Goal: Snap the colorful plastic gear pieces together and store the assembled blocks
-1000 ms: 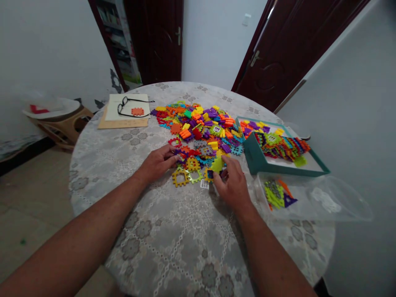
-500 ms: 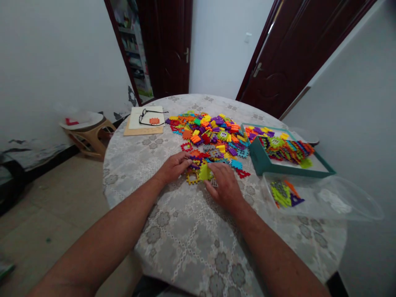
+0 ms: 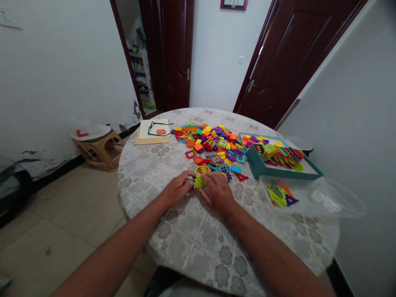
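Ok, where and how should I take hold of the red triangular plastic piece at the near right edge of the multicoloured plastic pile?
Probably pinch the red triangular piece by its right-hand tip, coming from the right: it seems to lie flat, and that tip points away from the multicoloured pile over grey patterned tablecloth.

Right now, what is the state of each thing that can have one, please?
Left hand, fingers bent at the green piece; grip unclear.
Right hand, fingers bent, gripping the green piece.
Green piece, held, flat face showing.
Glasses, unfolded.
Pile, loose, heaped.
Teal box, open, pieces inside.
Clear tray, uncovered, a few pieces inside.
Left door, seems open.
Right door, cannot tell.
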`<action>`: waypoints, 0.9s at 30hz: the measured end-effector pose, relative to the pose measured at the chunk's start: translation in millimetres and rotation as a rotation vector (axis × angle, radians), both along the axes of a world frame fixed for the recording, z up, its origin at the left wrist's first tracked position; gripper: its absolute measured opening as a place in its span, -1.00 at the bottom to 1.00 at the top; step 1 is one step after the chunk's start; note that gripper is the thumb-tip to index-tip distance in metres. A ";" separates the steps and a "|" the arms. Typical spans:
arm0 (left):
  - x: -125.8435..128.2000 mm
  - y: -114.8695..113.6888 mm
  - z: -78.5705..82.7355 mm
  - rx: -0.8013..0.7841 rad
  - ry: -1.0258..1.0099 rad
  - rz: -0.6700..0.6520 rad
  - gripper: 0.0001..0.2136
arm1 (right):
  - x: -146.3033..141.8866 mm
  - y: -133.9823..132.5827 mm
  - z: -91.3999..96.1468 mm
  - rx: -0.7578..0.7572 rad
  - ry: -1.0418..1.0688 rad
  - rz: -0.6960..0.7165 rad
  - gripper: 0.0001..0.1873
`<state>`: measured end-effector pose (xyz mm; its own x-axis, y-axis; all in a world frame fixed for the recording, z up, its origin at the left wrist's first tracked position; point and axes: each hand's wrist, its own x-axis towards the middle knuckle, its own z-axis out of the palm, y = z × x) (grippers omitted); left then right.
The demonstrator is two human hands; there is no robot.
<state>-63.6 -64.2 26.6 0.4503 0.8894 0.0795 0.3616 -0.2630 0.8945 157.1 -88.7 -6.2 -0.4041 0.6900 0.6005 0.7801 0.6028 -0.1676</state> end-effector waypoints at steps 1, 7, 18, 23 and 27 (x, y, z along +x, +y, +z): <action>-3.6 -3.5 -3.6 -0.014 -0.003 0.000 -0.67 | -3.3 -1.7 0.1 -0.005 -0.008 0.020 -0.53; -11.3 -6.2 -17.0 0.089 0.067 0.039 -0.82 | -4.0 -4.5 0.6 -0.042 0.045 0.091 -0.49; -8.6 -4.1 -24.8 0.258 0.090 0.001 -0.83 | -1.1 14.0 -12.3 -0.153 -0.102 -0.208 -0.55; -7.8 0.4 -30.7 0.343 0.057 -0.013 -0.84 | -1.8 7.7 -12.4 -0.162 -0.114 -0.140 -0.69; -6.8 1.2 -29.9 0.311 0.070 -0.005 -0.85 | 0.1 6.8 -12.1 -0.153 -0.072 -0.105 -0.60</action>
<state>-70.4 -62.9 -3.3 0.4682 0.8252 0.3160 0.4178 -0.5219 0.7437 157.2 -81.9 -18.3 -0.3630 0.8118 0.4574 0.8508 0.4890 -0.1925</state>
